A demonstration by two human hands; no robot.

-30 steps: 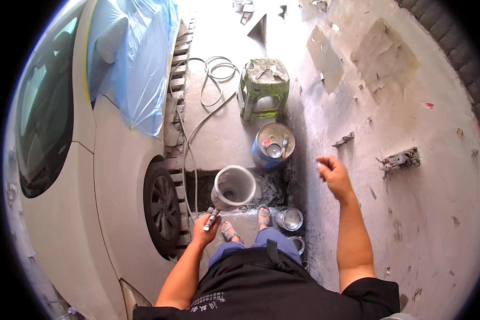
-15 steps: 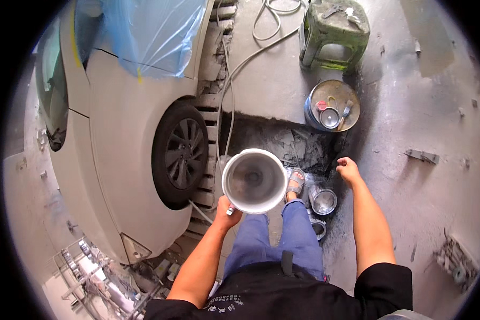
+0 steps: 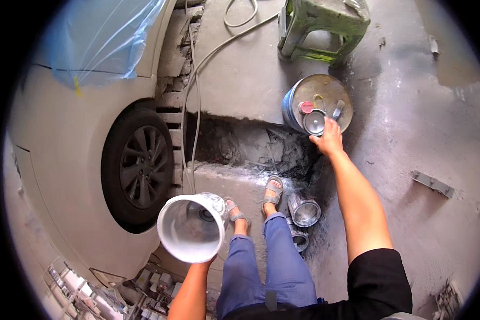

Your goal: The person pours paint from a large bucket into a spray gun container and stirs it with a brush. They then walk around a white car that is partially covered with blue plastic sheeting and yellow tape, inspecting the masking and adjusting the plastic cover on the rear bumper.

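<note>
My left hand (image 3: 207,261), mostly hidden under the rim, is closed on a spray gun with an open white cup (image 3: 192,229). The cup tilts so that I look into it, and a dark round outlet shows at its bottom. The gun's body is out of sight behind it. On the right, my right hand (image 3: 330,140) reaches to a drum (image 3: 330,88), thumb and fingers apart, fingertips at the edge of a round silvery lid (image 3: 314,124). The lid lies on the drum top, beside a red cap (image 3: 305,107) and a flat brush (image 3: 338,110).
A white car with a dark wheel (image 3: 138,170) and blue plastic sheeting (image 3: 106,42) stands at left. A green stool (image 3: 325,32) is beyond the drum. Hoses (image 3: 197,80) cross the floor by a broken pit (image 3: 250,144). Two metal cans (image 3: 305,213) stand by my feet.
My right hand has moved forward to the lid on the drum. My left hand has brought the cup left and nearer, tilting it. The whole view has shifted.
</note>
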